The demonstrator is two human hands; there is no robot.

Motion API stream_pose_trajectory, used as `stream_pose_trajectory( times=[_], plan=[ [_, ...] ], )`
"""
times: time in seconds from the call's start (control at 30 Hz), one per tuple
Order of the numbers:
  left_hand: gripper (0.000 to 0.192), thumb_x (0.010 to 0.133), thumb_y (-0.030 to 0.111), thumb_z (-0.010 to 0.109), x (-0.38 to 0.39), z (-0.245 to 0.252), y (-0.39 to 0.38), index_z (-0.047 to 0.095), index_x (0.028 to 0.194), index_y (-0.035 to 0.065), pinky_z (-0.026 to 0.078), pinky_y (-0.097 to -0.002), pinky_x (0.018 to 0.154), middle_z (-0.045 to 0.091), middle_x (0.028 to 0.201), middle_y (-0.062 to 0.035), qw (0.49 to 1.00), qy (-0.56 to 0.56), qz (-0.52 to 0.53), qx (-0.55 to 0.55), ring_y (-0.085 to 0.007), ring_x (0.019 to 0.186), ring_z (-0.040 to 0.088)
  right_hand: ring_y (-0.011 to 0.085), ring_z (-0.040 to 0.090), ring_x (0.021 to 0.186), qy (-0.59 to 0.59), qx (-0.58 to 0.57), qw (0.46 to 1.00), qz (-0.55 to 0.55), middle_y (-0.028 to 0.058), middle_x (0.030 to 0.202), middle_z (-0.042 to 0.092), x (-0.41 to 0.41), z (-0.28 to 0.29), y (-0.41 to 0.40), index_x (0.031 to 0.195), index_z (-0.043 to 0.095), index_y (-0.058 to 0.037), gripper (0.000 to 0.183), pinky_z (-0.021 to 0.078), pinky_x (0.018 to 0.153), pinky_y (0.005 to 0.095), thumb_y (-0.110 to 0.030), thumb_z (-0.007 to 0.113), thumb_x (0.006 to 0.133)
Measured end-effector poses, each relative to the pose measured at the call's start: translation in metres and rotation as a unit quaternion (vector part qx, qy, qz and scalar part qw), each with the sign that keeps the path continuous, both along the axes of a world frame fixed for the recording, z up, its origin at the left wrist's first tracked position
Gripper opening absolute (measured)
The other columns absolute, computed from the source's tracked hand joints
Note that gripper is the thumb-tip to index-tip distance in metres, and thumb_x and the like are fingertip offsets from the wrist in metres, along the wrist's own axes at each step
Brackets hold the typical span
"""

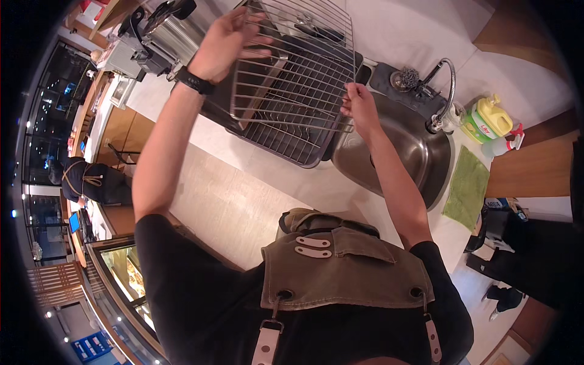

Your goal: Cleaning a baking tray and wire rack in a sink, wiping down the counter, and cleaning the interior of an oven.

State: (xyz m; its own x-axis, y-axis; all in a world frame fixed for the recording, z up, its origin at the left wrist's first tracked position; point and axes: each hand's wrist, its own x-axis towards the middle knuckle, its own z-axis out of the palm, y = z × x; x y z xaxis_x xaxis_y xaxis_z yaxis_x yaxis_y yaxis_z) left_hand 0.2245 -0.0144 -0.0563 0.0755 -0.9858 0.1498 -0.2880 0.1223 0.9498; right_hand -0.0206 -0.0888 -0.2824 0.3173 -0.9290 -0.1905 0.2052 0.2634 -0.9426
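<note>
A metal wire rack is held up over a dark dish-drying rack on the counter. My right hand grips its near right edge. Beside its upper left side my left hand, a little blurred, has its fingers spread; whether they touch the wires I cannot tell. Dark trays stand under and left of the wire rack, partly hidden by it. Utensils lie behind the wires.
A steel sink with a flexible-hose faucet lies to the right. Past it stand a yellow detergent jug, a spray bottle and a green cloth. A steel pot stands at upper left. Another person leans over a far-left counter.
</note>
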Motion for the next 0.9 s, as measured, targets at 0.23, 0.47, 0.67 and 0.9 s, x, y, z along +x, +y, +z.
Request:
stream_pose_trajectory(
  times=[0.23,0.47,0.67,0.9],
  plan=[
    [0.06,0.1,0.02,0.053,0.038,0.041,0.001,0.026,0.148,-0.0046,0.061,-0.0423,0.081,0.048,0.138,-0.0212,0.997,-0.063,0.047,0.007,-0.0322,0.106,0.064,0.0127,0.061,0.085,0.052,-0.171,0.982,0.064,0.0058,0.103,0.065,-0.006,0.003,-0.001,0.125,0.058,-0.0036,0.034,0.0522,0.073,0.0271,-0.026,0.058,0.099],
    [0.059,0.08,-0.014,0.037,0.003,0.062,0.011,0.042,0.139,-0.0083,0.061,-0.0314,0.068,0.062,0.118,-0.019,0.959,-0.274,0.065,-0.038,-0.0206,0.075,0.067,0.0104,0.061,0.088,0.134,-0.23,0.964,-0.015,0.0046,0.102,0.068,-0.084,-0.012,0.011,0.118,0.062,-0.0033,0.026,0.0493,0.075,0.0266,-0.017,0.061,0.096],
    [0.042,0.087,-0.008,0.044,0.013,0.057,0.004,0.054,0.127,-0.0078,0.053,-0.0256,0.062,0.065,0.094,-0.0111,0.91,-0.405,0.074,0.046,-0.014,0.075,0.064,0.0101,0.062,0.085,0.182,-0.151,0.971,-0.026,0.0035,0.1,0.068,-0.13,-0.014,0.046,0.117,0.062,-0.003,0.026,0.0491,0.075,0.0261,-0.017,0.062,0.096],
    [0.051,0.094,-0.002,0.043,0.083,-0.005,-0.011,0.04,0.145,0.0026,0.059,-0.027,0.068,0.065,0.121,-0.0087,0.922,-0.379,0.081,-0.004,-0.0149,0.08,0.068,0.0082,0.061,0.085,0.15,-0.105,0.983,-0.023,0.0019,0.099,0.065,-0.159,-0.032,0.076,0.117,0.061,-0.002,0.026,0.0488,0.073,0.0231,-0.019,0.061,0.098]
  ],
)
